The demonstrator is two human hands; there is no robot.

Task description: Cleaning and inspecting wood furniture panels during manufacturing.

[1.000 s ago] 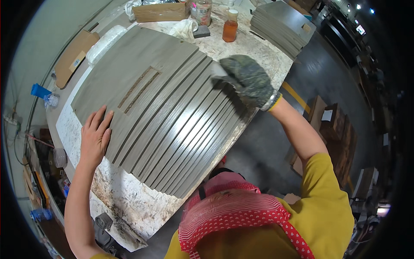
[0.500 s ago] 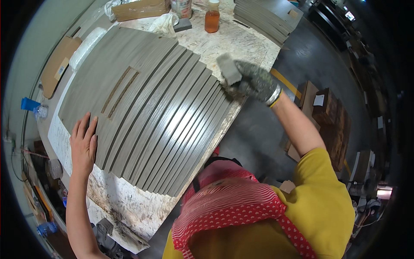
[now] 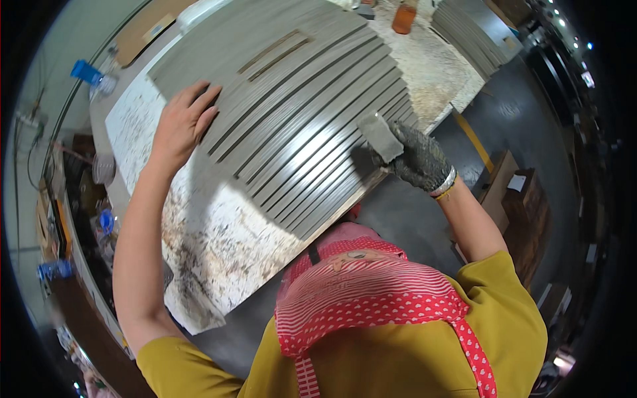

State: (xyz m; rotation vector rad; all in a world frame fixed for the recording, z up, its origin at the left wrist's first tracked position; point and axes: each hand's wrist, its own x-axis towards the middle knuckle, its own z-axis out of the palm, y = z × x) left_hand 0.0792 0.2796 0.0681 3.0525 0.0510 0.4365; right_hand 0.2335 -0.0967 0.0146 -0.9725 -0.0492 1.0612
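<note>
A fanned stack of grey wood-grain panels lies on the table, each panel's edge stepped past the one above. Two narrow brown slots show in the top panel. My bare left hand is at the panels' left edge, fingers apart, fingertips by the top panel; it holds nothing. In my right hand, which wears a dark, worn glove, is a grey sponge-like block. It is held over the right part of the fanned edges, near the table's front edge. Whether it touches them I cannot tell.
A bottle of orange liquid stands at the back, beside another stack of grey panels at the back right. The table top is pale and stained. Brown boxes sit on the floor to the right.
The view has shifted, so the panels appear higher and further right. My right hand has brought the block from beyond the stack's far right corner back over the stepped edges. The left hand stays beside the panels.
</note>
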